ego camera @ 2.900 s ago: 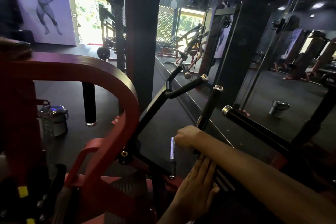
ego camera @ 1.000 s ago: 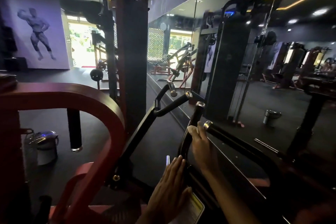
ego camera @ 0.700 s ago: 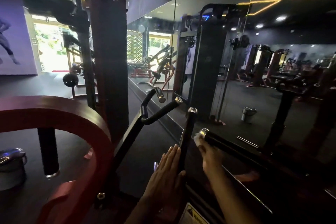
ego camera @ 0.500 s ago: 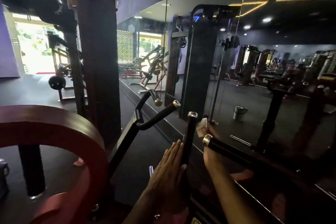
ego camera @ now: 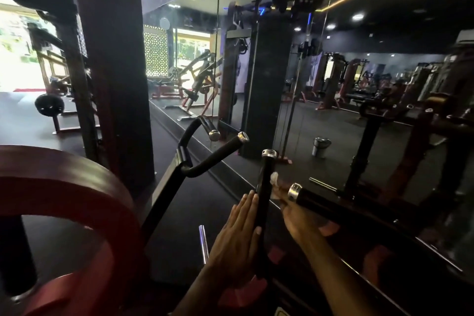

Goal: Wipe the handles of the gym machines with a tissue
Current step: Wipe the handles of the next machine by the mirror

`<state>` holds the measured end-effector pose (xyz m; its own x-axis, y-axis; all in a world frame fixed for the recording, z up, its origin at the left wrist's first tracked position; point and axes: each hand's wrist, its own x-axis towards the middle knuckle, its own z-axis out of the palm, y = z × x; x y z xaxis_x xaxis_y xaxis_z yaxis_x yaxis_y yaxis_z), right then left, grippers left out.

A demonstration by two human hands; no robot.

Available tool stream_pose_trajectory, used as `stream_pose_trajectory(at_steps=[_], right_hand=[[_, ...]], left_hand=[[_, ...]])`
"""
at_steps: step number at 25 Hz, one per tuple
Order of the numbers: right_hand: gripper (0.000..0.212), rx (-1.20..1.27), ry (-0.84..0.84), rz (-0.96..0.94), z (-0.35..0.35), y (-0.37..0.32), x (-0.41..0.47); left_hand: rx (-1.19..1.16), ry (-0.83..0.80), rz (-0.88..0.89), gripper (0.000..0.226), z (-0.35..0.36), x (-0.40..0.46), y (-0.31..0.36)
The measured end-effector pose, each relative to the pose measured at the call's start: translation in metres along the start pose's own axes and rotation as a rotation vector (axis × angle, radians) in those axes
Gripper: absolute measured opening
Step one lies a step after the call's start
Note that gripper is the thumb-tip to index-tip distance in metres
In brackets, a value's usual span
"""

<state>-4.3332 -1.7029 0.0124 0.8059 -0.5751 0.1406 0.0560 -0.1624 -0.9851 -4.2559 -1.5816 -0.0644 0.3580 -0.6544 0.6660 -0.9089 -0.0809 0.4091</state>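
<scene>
Two black handles with chrome end caps rise in front of me. My left hand [ego camera: 237,236] presses flat, fingers straight, against the left side of the upright handle [ego camera: 264,192]. My right hand [ego camera: 300,218] sits between the two handles, under the tip of the slanted handle [ego camera: 333,209]. It pinches a white tissue [ego camera: 274,177], which pokes up beside the upright handle. Most of the right hand's fingers are hidden behind the slanted bar. Further left, another pair of black handles [ego camera: 218,147] branches off a black arm.
A thick red curved frame [ego camera: 77,195] fills the lower left. A dark machine column [ego camera: 112,64] stands behind it. A wall mirror [ego camera: 333,84] runs along the right, reflecting other machines and a metal bin [ego camera: 320,146]. A short chrome pin [ego camera: 203,244] stands left of my left hand.
My right hand left the upright handle, went round the tip of the slanted handle and now sits lower under it. My left hand stayed flat on the upright handle. My view turned right.
</scene>
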Motion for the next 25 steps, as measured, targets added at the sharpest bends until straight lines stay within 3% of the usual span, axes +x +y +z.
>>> stream_pose_trajectory(at_steps=[2,4,10,14,17,19,21,23,25], right_hand=[[0.012,0.266,0.036,-0.054,-0.009,0.016,0.002],[0.013,0.314,0.081,-0.026,-0.013,0.025,-0.003],[0.021,-0.198,0.015,-0.063,-0.020,0.039,-0.026],[0.003,-0.362,-0.159,0.000,-0.020,0.037,-0.046],[0.015,-0.660,-0.246,-0.007,-0.023,0.023,-0.059],[0.012,-0.940,-0.205,-0.132,-0.024,0.007,-0.066],[0.008,-1.202,-0.169,-0.370,-0.021,-0.019,-0.070],[0.017,-1.244,-0.164,-0.594,-0.016,-0.052,-0.057],[0.023,-1.253,-0.203,-0.690,-0.009,-0.080,-0.027]], left_hand=[[0.034,-0.030,-0.011,0.057,0.000,0.000,0.000],[0.034,-0.054,-0.020,0.057,-0.002,0.001,0.004],[0.019,-0.083,-0.056,0.059,0.001,-0.004,0.005],[0.001,-0.120,-0.094,0.062,0.002,-0.013,0.002],[0.052,-0.156,-0.086,0.062,-0.001,-0.022,0.009],[0.062,-0.185,-0.087,0.063,-0.003,-0.031,0.015],[0.050,-0.202,-0.084,0.064,-0.002,-0.040,0.017],[0.050,-0.200,-0.078,0.068,0.000,-0.046,0.019],[0.071,-0.176,-0.078,0.070,-0.002,-0.050,0.024]])
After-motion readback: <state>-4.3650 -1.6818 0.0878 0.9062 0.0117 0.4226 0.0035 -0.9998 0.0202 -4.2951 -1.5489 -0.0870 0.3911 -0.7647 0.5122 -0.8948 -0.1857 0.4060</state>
